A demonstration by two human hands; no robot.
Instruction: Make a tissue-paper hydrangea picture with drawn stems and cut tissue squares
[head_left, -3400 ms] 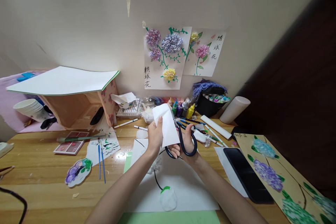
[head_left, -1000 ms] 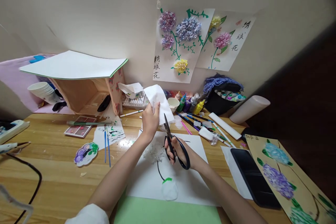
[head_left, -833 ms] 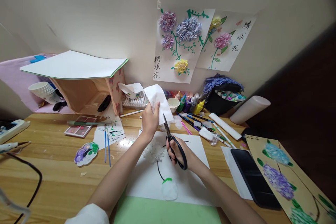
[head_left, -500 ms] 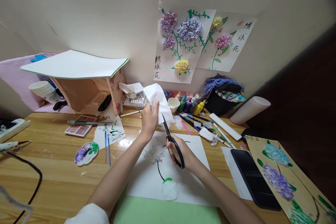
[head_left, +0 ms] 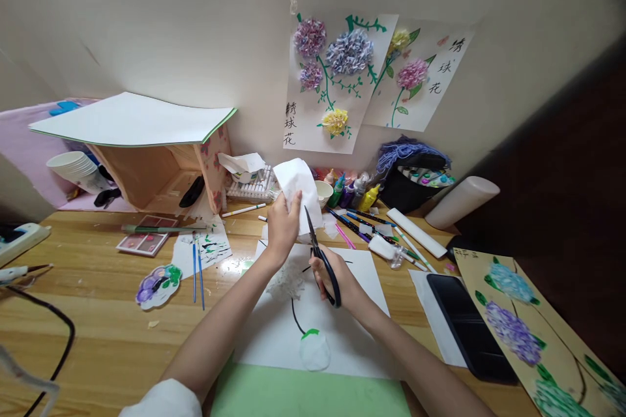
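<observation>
My left hand [head_left: 284, 227] pinches a folded white tissue [head_left: 298, 184] and holds it up above the desk. In my right hand [head_left: 337, 273] is a pair of black-handled scissors [head_left: 328, 267], fingers through the handles. The blades point up and lie against the lower right edge of the tissue; they look nearly closed. Beneath both hands lies a white sheet of paper [head_left: 359, 339] on a green board [head_left: 313, 394]. On the sheet are a cluster of white tissue scraps [head_left: 286, 281], a drawn black stem and a white round shape with a green top [head_left: 314, 350].
Paint bottles [head_left: 348, 194], a paper cup [head_left: 323, 193] and scattered pens [head_left: 359, 228] stand or lie behind the hands. To the left are paintbrushes [head_left: 199, 277] and a paint-smeared palette [head_left: 159, 285]. At right are a black tray [head_left: 469, 326] and a flower picture [head_left: 518, 332].
The whole view has shifted slightly left. The tissue has turned a little in my left hand, its top now leaning less to the left. Both hands keep their grips.
</observation>
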